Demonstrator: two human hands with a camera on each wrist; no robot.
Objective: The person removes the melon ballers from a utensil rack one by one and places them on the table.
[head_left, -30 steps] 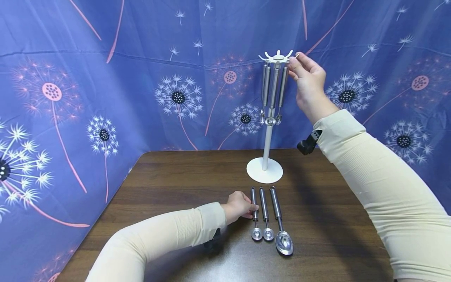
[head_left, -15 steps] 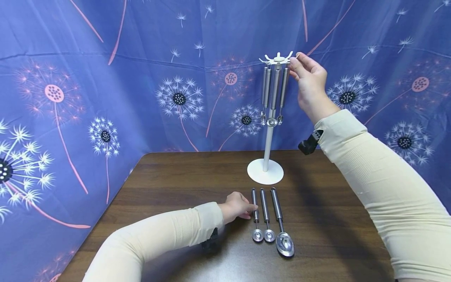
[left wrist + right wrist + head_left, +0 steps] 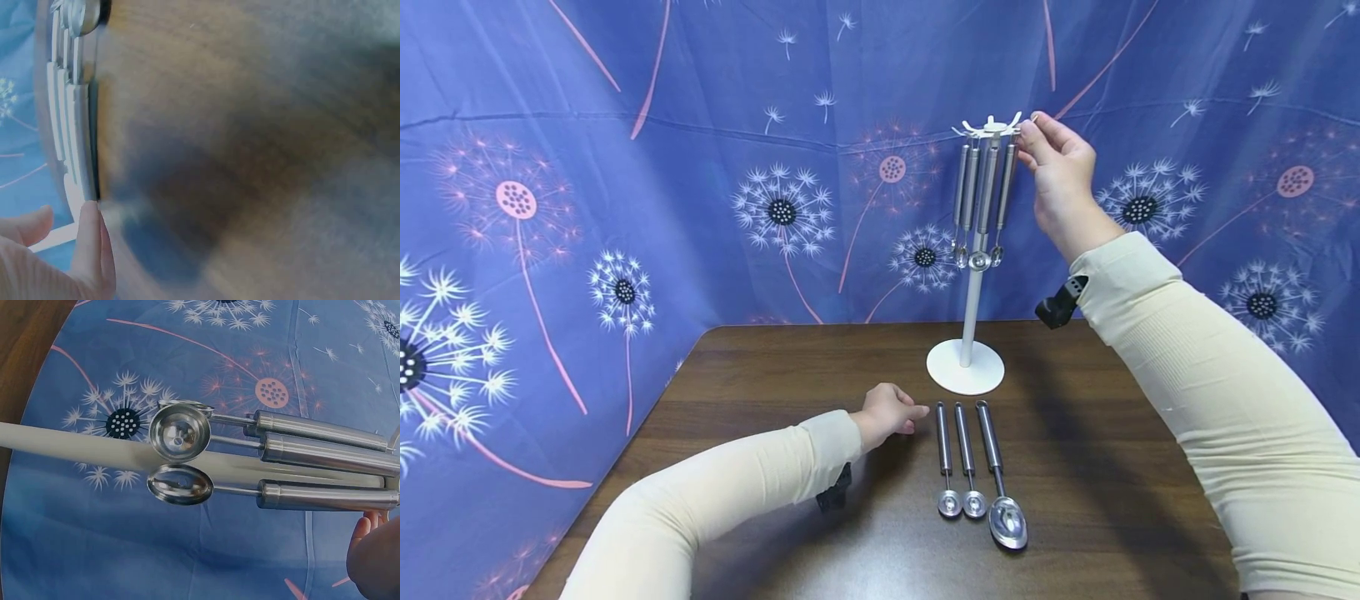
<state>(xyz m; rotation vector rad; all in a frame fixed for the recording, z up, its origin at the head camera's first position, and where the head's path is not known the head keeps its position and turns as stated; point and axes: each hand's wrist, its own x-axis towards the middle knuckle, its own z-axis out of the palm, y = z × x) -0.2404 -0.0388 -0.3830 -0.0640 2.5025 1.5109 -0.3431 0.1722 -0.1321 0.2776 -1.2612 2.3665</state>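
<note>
glossy metal spoons (image 3: 965,442), wooden tabletop (image 3: 790,375)

Screened-off spot, kind of room unclear: blue dandelion-print cloth (image 3: 700,200) hanging behind brown wood-grain table (image 3: 775,375).

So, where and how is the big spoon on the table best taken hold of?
Probably by the middle of its handle, pinched across from above and slightly from the right: the handle is long, straight and lies along the table; a small spoon lies close on its left, none on its right.
</note>
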